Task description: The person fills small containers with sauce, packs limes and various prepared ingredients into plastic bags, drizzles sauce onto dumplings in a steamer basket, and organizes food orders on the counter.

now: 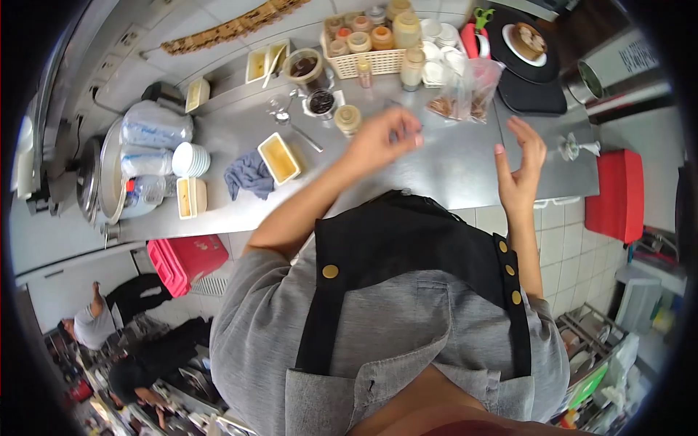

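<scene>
My left hand (384, 139) is above the steel counter (436, 163), just right of a small jar with a pale lid (348, 120). Its fingers are loosely curved, with a gap between them and the thumb. I make out nothing held there. My right hand (522, 163) is raised near the counter's front edge, thumb and fingers spread and holding nothing. Beyond and between the hands lie clear plastic bags with brown contents (465, 98). A glass of dark stuff (321, 103) and a spoon (307, 138) lie left of the left hand.
A cream basket of jars (378, 62) stands at the back. Left are a yellowish tub (279, 158), a grey cloth (249, 174) and stacked white cups (191, 160). A black scale-like slab (534, 98) and a red bin (614, 196) are right. Other people (98, 323) work lower left.
</scene>
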The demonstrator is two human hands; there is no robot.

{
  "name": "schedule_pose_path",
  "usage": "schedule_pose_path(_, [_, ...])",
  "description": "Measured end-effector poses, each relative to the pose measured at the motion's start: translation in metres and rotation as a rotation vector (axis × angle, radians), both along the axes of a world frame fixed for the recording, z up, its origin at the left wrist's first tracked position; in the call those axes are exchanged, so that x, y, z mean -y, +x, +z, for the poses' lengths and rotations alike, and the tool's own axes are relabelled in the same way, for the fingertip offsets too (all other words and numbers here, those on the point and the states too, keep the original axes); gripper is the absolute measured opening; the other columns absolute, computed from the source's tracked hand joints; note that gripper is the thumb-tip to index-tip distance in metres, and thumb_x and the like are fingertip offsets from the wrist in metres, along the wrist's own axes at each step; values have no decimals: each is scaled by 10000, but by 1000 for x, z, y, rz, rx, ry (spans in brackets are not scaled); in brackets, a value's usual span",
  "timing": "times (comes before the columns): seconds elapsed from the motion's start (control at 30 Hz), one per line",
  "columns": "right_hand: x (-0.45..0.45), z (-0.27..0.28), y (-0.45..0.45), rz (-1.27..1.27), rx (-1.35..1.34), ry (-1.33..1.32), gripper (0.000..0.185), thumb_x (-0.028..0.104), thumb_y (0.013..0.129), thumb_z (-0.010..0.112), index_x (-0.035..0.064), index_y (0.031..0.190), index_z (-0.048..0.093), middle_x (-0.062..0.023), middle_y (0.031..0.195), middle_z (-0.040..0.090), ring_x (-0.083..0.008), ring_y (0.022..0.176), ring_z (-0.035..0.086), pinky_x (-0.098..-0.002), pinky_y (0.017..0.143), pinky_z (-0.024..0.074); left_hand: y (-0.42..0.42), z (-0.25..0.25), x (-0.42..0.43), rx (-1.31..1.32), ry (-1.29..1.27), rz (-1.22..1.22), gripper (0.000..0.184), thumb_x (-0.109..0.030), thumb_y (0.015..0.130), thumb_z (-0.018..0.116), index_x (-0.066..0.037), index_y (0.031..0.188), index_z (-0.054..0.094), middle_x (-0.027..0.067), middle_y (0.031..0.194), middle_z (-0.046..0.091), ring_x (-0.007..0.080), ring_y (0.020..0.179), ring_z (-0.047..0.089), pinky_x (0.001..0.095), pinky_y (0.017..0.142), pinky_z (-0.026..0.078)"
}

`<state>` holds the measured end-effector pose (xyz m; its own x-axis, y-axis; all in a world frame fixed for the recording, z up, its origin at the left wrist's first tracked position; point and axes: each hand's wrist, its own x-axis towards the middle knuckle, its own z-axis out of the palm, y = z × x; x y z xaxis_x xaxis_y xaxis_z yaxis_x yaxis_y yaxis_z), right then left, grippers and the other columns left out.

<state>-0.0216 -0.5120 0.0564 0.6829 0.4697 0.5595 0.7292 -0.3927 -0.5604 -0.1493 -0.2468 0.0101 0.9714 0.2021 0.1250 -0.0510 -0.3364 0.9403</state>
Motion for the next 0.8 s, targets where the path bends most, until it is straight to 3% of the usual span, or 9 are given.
schedule_pose_path(0.1, [-35, -20, -2, 151, -54, -178, 451, 144, 877, 732, 79, 1306, 608, -121, 1383, 589, -361, 1344, 439, -467, 1150, 302, -60, -50, 12, -91, 46, 100, 192, -171, 875, 795, -107, 1022, 689, 14, 1001, 642, 128, 851, 608, 286, 725, 498])
schedule_pose_path(0.17, [-58, -27, -7, 228, -59, -196, 445, 145, 876, 733, 76, 1298, 611, -121, 1387, 585, -368, 1347, 433, -473, 1150, 301, -91, -76, 6, 66, 153, 368, 148, -124, 831, 774, -62, 923, 676, 106, 969, 614, 256, 890, 618, 353, 753, 519])
schedule_pose_path(0.2, [-68, -28, -9, 258, -52, -217, 439, 145, 875, 733, 74, 1291, 615, -121, 1392, 581, -376, 1349, 427, -479, 1150, 301, -105, -85, -4, 61, 159, 398, 148, -124, 831, 774, -62, 923, 676, 106, 969, 614, 256, 890, 618, 353, 753, 519])
schedule_pose_path(0.27, [-88, -32, -15, 359, -74, -222, 426, 145, 874, 733, 75, 1280, 623, -118, 1396, 578, -386, 1353, 418, -487, 1152, 297, -142, -98, -36, 18, 457, 726, 99, -80, 856, 757, -74, 920, 682, 79, 991, 616, 236, 880, 572, 333, 742, 493])
schedule_pose_path(0.4, [-123, -41, -29, 499, -86, -317, 390, 139, 872, 733, 80, 1247, 647, -118, 1404, 571, -403, 1360, 402, -504, 1151, 292, -201, -129, -100, -123, 480, 1205, 132, -48, 875, 704, -46, 1000, 663, 110, 978, 628, 232, 796, 560, 356, 743, 496])
schedule_pose_path(0.43, [-132, -43, -32, 525, -80, -312, 390, 139, 872, 733, 80, 1247, 647, -118, 1404, 571, -403, 1360, 402, -504, 1151, 292, -213, -137, -114, -221, 439, 1262, 231, -120, 863, 737, -36, 1062, 656, 122, 957, 648, 243, 796, 609, 377, 744, 518])
schedule_pose_path(0.53, [-157, -47, -46, 622, -78, -305, 381, 126, 871, 728, 84, 1242, 653, -121, 1399, 574, -398, 1355, 406, -500, 1147, 300, -225, -153, -139, -444, 216, 1243, 347, -188, 831, 751, -27, 1121, 651, 154, 954, 675, 335, 897, 664, 424, 796, 538])
schedule_pose_path(0.63, [-180, -45, -63, 619, -175, -316, 357, 101, 871, 712, 72, 1224, 662, -120, 1375, 589, -382, 1316, 441, -488, 1136, 324, -222, -160, -151, -442, 251, 1102, 375, -195, 786, 734, -25, 1115, 670, 142, 837, 706, 331, 817, 705, 436, 741, 553])
schedule_pose_path(0.8, [-217, -41, -83, 678, -183, -238, 308, 78, 867, 702, 54, 1174, 679, -106, 1291, 637, -347, 1259, 499, -452, 1114, 359, -214, -133, -162, -482, 309, 960, 342, -156, 759, 731, -36, 1078, 697, 123, 863, 715, 324, 843, 709, 422, 754, 556])
